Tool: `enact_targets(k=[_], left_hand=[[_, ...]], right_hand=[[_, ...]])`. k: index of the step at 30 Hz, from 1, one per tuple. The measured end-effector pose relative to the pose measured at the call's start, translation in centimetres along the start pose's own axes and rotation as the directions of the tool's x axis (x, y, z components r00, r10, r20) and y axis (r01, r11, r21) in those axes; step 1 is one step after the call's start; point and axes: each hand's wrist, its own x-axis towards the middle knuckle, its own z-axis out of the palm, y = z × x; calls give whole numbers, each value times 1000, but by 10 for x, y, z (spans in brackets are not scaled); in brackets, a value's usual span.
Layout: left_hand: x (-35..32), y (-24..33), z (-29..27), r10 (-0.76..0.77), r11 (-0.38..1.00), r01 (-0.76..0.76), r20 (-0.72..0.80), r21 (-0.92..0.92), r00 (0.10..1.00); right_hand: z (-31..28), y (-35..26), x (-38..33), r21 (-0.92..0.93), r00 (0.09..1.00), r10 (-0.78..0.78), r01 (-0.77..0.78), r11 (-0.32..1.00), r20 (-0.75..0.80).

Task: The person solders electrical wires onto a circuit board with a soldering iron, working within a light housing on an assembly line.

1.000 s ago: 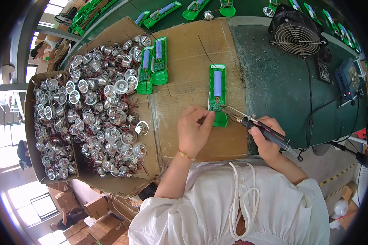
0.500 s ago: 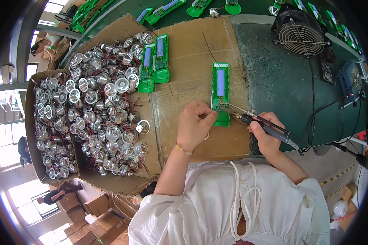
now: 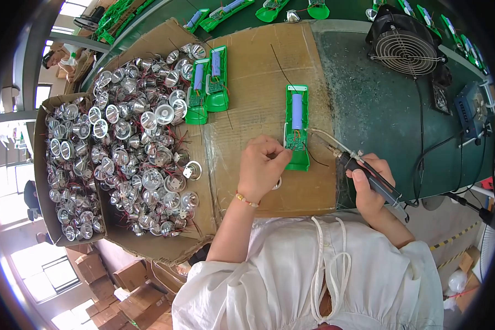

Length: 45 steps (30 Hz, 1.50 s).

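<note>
A green plastic housing [image 3: 304,160] lies upright on the cardboard, with a purple cylindrical battery [image 3: 297,111] and a small circuit board [image 3: 296,144] inside. Black wires stick out from its top and right side. My left hand [image 3: 263,168] is closed in a pinch at the housing's left edge, beside the board; what its fingertips hold is too small to make out. Part of a white-rimmed reflector [image 3: 279,183] peeks out beside that wrist. My right hand [image 3: 371,184] grips a soldering iron [image 3: 363,171] with a thin curved feed tube; its tip is apart from the board, to the right.
Many silvery reflectors [image 3: 148,121] with red wires fill cardboard boxes at left. Two assembled green housings [image 3: 217,99] lie beside them. A black fan [image 3: 404,52] and a blue control box [image 3: 470,110] with cables stand at right. More green housings [image 3: 269,10] line the far side.
My right hand has drawn the soldering iron back to the right, off the circuit board, uncovering the board and a black wire. My left hand stays in place.
</note>
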Motion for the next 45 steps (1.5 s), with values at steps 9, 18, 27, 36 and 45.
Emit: enact_targets(k=[9,18,27,36,45], left_hand=[[-14,1,5,-114,975,74,-186,-210,976],[-11,1,11,49,997,-41,-110,66,993],[-17,-3,16,232,948,-196,-122,252,965],[-12,3,12,249,902,-165,-167,398,954],[133,80,32,548,606,-402,7,687,837]], right_hand=[[37,13,41,-215,971,-163,200,956,177],[55,30,52,-322,952,-194,265,909,236],[61,34,49,-365,928,-316,368,855,196],[19,19,37,-231,974,-217,226,946,62],[-48,30,6,-176,974,2,-43,983,-225]])
